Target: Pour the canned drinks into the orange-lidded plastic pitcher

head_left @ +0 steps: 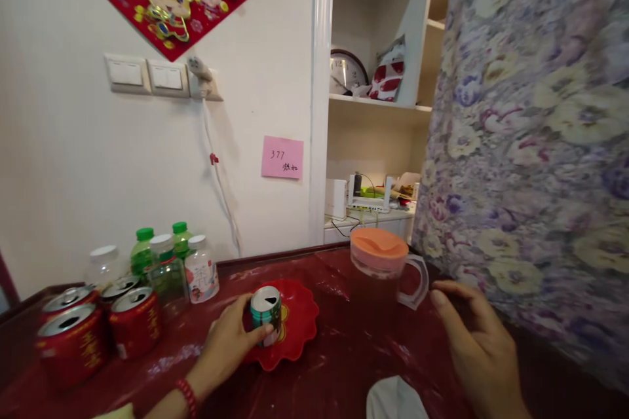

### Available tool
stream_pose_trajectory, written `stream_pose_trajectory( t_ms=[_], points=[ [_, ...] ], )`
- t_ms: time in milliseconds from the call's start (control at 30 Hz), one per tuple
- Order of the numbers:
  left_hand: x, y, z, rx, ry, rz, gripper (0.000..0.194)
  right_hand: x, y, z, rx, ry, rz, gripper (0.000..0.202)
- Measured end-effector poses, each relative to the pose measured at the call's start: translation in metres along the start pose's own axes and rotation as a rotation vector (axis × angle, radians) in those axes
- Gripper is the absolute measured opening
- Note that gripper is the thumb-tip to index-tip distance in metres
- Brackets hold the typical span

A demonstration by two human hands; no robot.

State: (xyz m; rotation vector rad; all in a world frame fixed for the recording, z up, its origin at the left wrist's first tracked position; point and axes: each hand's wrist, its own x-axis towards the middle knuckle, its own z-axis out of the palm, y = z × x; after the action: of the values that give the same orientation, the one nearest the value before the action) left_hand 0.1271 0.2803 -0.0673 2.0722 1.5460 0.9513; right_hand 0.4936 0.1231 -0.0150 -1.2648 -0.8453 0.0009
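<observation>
My left hand (228,334), with a red bead bracelet at the wrist, is wrapped round a small green drink can (266,315). The can's top is opened, and it stands upright over a red scalloped plate (302,334); whether it touches the plate I cannot tell. On the right, my right hand (479,340) is held with fingers apart and nothing in it. Its fingertips are close to the handle of a clear pitcher (376,281) with an orange lid. Below the pitcher lies a pale grey-white item (396,399), cut off by the bottom edge.
Several red cans (71,340) stand at the left of the dark red table (334,380). Behind them are clear jars (201,272) and green-capped bottles (142,252). A floral curtain (531,144) hangs at the right, beside a shelf with a white router (368,200).
</observation>
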Motion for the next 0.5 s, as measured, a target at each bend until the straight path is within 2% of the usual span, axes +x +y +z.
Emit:
stream_pose_trajectory(
  t_ms=[67,133,267,400,500],
  points=[
    [0.000,-0.004,-0.001,-0.048,0.017,0.040,0.074,0.017,0.015,0.005,0.014,0.080,0.087,0.064],
    [0.001,-0.007,-0.005,-0.130,0.037,0.037,0.075,0.033,0.029,0.011,0.026,0.095,0.134,0.070],
    [0.002,-0.012,-0.022,-0.176,0.071,-0.081,0.070,0.059,0.049,0.027,0.050,0.088,0.181,0.065],
    [-0.001,-0.013,-0.033,-0.013,-0.012,-0.116,0.061,0.062,0.061,0.046,0.124,0.075,0.243,0.059],
    [-0.004,-0.010,-0.033,0.068,-0.078,-0.132,0.052,0.055,0.069,0.053,0.223,0.041,0.294,0.056]
  ],
)
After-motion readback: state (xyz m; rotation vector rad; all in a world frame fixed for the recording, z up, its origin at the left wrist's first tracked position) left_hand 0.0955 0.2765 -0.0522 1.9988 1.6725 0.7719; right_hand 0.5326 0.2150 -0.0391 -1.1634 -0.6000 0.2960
